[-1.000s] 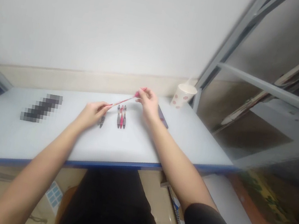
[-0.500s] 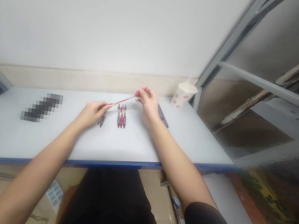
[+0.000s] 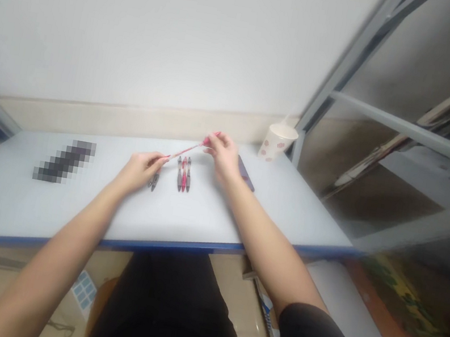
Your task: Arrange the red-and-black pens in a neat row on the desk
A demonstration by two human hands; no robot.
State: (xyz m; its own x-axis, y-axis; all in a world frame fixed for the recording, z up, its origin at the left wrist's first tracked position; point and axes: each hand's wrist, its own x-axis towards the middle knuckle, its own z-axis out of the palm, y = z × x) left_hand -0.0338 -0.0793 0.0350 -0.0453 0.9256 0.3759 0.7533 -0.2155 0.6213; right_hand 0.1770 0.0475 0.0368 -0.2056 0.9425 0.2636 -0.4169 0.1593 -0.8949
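Observation:
A red pen (image 3: pixel 186 151) slants up to the right between my two hands, raised over the table. My left hand (image 3: pixel 140 170) is closed, pinching its lower left end between thumb and fingers. My right hand (image 3: pixel 223 157) pinches the thicker red part at the upper right end. The stretch between them is thin and pinkish, like a refill; how the parts join cannot be told. Below, two grey pens (image 3: pixel 178 178) (image 3: pixel 188 179) lie upright on either side of another red pen (image 3: pixel 183 179). More grey pens (image 3: pixel 154 182) lie partly hidden under my left hand.
A patterned paper cup (image 3: pixel 274 145) stands at the table's back right, with something thin and pale sticking out. A dark flat object (image 3: pixel 246 175) lies behind my right wrist. A pixelated dark item (image 3: pixel 64 162) is on the left. The table (image 3: pixel 181 224) has a blue front edge; metal frame posts (image 3: pixel 329 88) rise beside it.
Almost nothing differs. Both hands keep their hold on the red pen in nearly the same pose; the whole view has shifted very slightly.

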